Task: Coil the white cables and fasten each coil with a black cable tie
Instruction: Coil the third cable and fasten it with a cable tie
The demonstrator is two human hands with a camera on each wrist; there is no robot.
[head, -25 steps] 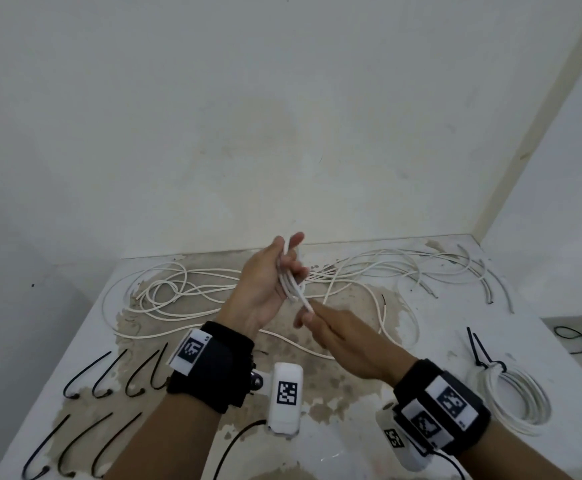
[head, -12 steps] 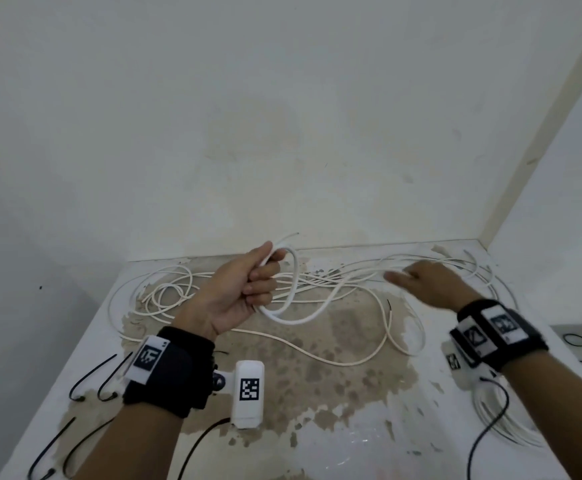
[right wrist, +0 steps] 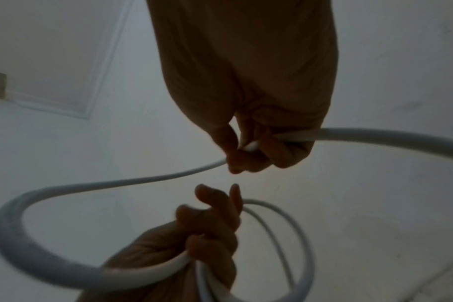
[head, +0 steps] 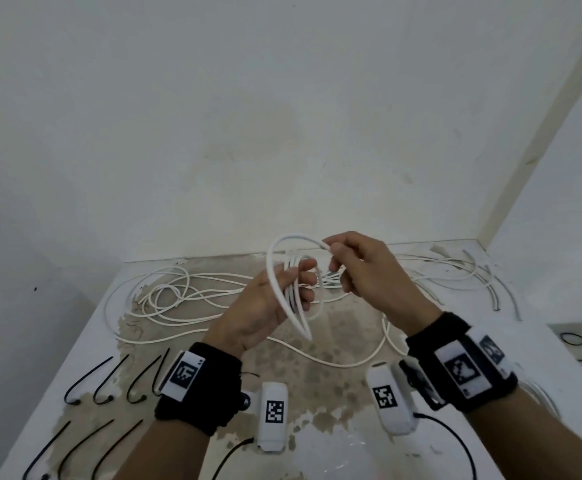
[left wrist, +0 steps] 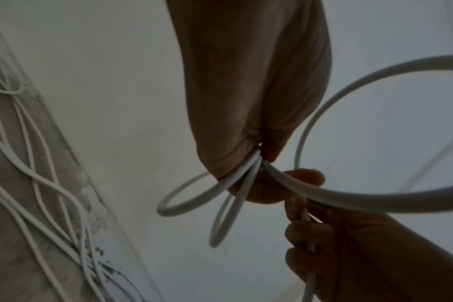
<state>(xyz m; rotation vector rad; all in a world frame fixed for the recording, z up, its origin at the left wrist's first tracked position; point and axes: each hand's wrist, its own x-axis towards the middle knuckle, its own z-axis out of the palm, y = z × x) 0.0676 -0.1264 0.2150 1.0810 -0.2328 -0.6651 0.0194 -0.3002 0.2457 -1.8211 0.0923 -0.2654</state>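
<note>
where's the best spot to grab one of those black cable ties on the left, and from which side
Probably the straight strap of the nearest loose black cable tie, pinched across its width from above with the left hand. It lies flat, apart from its neighbours; the near end hooks round to a small head that would likely be fiddly. That hand grips the white cable coil; the right hand pinches its free end.

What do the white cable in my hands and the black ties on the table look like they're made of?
White cable: smooth matte plastic sheath, likely PVC; it bends into springy loops without kinking. Black cable ties: thin, stiff curved strips, probably nylon, though too small to be sure.
</note>
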